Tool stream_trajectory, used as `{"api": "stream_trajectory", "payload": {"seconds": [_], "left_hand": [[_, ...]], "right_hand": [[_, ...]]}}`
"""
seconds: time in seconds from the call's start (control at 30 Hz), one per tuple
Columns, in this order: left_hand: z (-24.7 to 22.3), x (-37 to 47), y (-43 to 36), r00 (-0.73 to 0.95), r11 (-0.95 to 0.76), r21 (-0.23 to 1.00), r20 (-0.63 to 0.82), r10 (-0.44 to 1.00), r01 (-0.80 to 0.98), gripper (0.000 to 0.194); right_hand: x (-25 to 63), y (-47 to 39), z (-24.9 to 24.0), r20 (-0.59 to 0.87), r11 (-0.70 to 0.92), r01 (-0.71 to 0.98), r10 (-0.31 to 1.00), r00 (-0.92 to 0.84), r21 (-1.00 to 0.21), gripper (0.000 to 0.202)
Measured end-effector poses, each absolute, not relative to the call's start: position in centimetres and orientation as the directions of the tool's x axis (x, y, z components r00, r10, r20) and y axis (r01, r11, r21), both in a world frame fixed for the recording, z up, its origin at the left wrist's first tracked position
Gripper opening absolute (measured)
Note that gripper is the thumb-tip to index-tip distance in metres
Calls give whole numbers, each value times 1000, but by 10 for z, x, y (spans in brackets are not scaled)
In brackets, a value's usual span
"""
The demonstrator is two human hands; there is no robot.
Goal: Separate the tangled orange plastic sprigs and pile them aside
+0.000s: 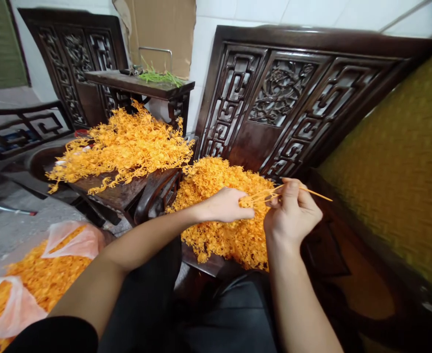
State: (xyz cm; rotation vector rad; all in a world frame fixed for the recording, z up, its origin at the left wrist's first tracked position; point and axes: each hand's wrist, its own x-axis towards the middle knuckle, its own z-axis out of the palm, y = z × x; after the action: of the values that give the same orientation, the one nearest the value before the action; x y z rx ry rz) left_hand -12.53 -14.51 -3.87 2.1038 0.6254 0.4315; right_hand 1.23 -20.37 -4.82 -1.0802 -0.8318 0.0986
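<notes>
Over a large heap of orange stringy pieces [219,240] on a dark wooden seat, both hands meet around one orange strand bundle [260,197]. My left hand [228,205] is closed on the knotted end of that bundle. To its right, my right hand [294,208] pinches the thin strands between thumb and fingers. A single straight end of the strand sticks out to the right past my right hand. The fingertips of my left hand are partly hidden.
Another orange heap [138,142] lies on a dark table at the left. Behind it, a small stand [127,83] holds green stems [160,77]. A plastic bag [87,240] of orange pieces sits at lower left. Carved chair backs [247,142] line the wall.
</notes>
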Motion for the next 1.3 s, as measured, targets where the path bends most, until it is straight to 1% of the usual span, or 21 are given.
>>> {"api": "stream_trajectory", "payload": {"seconds": [0.07,0.1,0.13,0.17,0.23,0.3,0.37,0.43,0.47,0.53,0.6,0.67,0.73,0.77,0.83,0.9,0.97,1.03,1.17,1.23,1.3], "left_hand": [[-42,-127,-143,761,-515,792,103,641,327,26],[-44,-128,-141,737,-515,783,111,666,348,27],[-46,-129,-138,719,-518,775,120,684,363,28],[-48,-130,-136,702,-526,761,133,700,380,30],[-50,-131,-132,669,-561,709,170,724,427,33],[-51,-130,-132,653,-604,626,193,732,493,37],[-50,-128,-135,652,-632,548,194,733,548,39],[-47,-129,-138,661,-654,515,205,722,554,41],[-44,-131,-138,673,-667,521,217,707,532,42],[-37,-140,-136,756,-711,563,216,618,420,50],[-31,-153,-128,832,-708,640,190,522,298,70],[-27,-163,-118,810,-629,730,182,558,269,83],[-27,-167,-112,738,-515,822,190,648,241,77],[-28,-166,-110,735,-464,867,192,651,185,70],[-30,-159,-112,788,-357,934,199,582,28,60],[-32,-150,-117,796,-265,960,231,560,-93,51],[-32,-144,-123,713,-253,956,282,642,-150,44],[-32,-143,-128,594,-323,930,360,719,-173,41],[-31,-147,-132,440,-499,854,508,740,-147,39],[-33,-147,-129,410,-510,852,509,757,-116,39],[-35,-145,-124,424,-483,873,466,777,-74,42]], "right_hand": [[12,-202,-50,413,510,77,587,697,-856,38],[12,-201,-51,341,486,-40,667,662,-873,45],[11,-200,-52,275,413,-127,774,571,-902,50],[9,-199,-54,214,326,-173,858,467,-929,53],[3,-195,-58,139,200,-164,936,324,-966,52],[-6,-191,-63,160,207,-109,928,335,-972,46],[-15,-187,-66,218,285,-97,877,429,-954,42],[-22,-184,-67,248,340,-118,845,474,-933,40],[-23,-182,-66,258,358,-129,839,479,-925,41],[-20,-181,-62,289,393,-119,820,495,-912,43],[-11,-183,-56,337,437,-71,778,529,-897,44],[-1,-189,-49,376,446,-36,792,482,-894,43],[7,-196,-44,390,406,10,871,298,-914,44],[9,-199,-43,376,372,55,909,177,-926,45],[7,-203,-41,325,323,172,945,-12,-931,49],[2,-204,-42,285,303,252,953,-107,-919,51],[-3,-202,-45,262,296,253,952,-159,-921,52],[-6,-199,-46,245,288,212,948,-205,-934,50],[-8,-199,-44,215,260,178,948,-236,-949,40],[-9,-200,-40,213,259,187,948,-237,-948,36],[-8,-202,-37,216,260,200,952,-218,-945,38]]}}
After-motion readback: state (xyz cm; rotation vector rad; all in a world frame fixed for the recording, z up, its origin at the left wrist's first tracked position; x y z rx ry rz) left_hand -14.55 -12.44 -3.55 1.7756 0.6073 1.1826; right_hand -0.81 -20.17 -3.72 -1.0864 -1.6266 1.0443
